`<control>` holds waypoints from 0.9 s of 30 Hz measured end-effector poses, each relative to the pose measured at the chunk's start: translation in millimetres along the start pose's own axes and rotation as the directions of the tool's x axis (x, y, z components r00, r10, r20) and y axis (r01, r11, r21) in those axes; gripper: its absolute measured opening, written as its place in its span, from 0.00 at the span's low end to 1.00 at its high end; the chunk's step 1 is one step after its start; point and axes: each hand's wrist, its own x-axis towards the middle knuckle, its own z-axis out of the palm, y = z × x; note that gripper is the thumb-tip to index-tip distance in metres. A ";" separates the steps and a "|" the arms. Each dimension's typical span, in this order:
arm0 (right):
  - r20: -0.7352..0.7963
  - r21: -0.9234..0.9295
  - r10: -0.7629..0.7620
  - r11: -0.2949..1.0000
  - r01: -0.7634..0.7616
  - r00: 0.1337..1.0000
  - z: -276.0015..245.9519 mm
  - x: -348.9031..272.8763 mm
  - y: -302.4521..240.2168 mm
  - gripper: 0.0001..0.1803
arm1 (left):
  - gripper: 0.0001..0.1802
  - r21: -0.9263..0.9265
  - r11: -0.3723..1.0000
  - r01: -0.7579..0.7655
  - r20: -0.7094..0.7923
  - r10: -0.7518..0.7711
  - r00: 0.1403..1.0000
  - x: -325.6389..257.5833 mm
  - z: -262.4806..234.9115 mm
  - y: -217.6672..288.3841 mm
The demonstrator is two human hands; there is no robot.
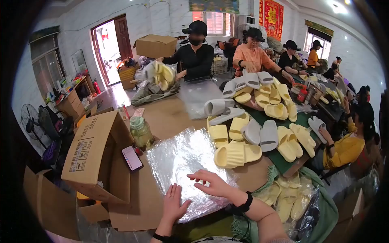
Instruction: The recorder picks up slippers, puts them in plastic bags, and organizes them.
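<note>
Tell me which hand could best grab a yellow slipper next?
Probably the right hand: it's nearer the yellow slippers and looks empty. The left hand is farther off, over the shiny plastic.

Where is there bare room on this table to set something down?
The brown tabletop shows bare between the green jar and far clear sheets, and nearer, between the open box and shiny film, below the phone. Slippers crowd the right side.

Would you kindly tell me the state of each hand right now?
Left hand: open, palm down on the clear plastic, holding nothing.
Right hand: open, loosely curved over the plastic, nothing visibly held.
</note>
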 end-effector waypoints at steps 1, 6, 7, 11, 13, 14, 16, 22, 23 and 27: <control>-0.135 -0.223 -0.108 0.972 0.077 0.985 0.8 -1.9 1.7 0.22 | 0.44 -0.010 1.000 0.000 -0.007 0.000 1.000 0.3 0.8 2.3; -0.633 -0.621 -0.385 0.771 -0.143 0.672 -37.6 -16.8 41.4 0.20 | 0.44 -0.018 1.000 0.004 -0.017 -0.004 1.000 -1.6 -1.0 1.7; -0.713 -0.604 -0.363 0.752 -0.263 0.599 -48.0 -24.7 43.4 0.24 | 0.44 -0.008 1.000 0.011 -0.017 -0.011 1.000 -2.8 -0.8 0.7; -0.872 -0.427 -0.159 0.709 -0.561 0.463 -78.0 -59.9 85.7 0.33 | 0.44 -0.015 1.000 0.013 -0.010 -0.013 1.000 -1.9 0.7 -3.6; -0.845 -0.429 -0.089 0.702 -0.569 0.527 -83.5 -72.2 96.0 0.29 | 0.44 -0.011 1.000 0.009 -0.010 -0.009 1.000 -1.4 -1.7 -3.4; -0.810 -0.259 0.081 0.839 -0.478 0.581 -88.4 -78.0 100.5 0.25 | 0.45 -0.006 1.000 -0.004 -0.014 0.004 1.000 -1.8 -0.5 -4.1; -0.724 -0.055 0.233 0.919 -0.391 0.649 -89.8 -79.3 95.1 0.21 | 0.44 0.003 1.000 -0.009 -0.027 0.009 1.000 -1.7 -0.3 -2.8; -0.910 0.028 0.025 1.000 0.001 0.413 -89.6 -80.6 30.4 0.11 | 0.43 -0.005 1.000 -0.009 -0.046 0.009 0.999 -3.7 -1.4 -1.6; -0.919 0.002 -0.013 0.999 0.037 0.393 -90.3 -82.2 19.2 0.11 | 0.43 -0.002 1.000 -0.013 -0.051 0.012 0.999 -4.4 -1.1 -1.7; -0.899 -0.001 -0.017 0.999 0.038 0.438 -74.2 -85.2 -17.6 0.10 | 0.42 -0.007 1.000 -0.003 -0.035 0.003 0.999 -2.9 -1.5 0.8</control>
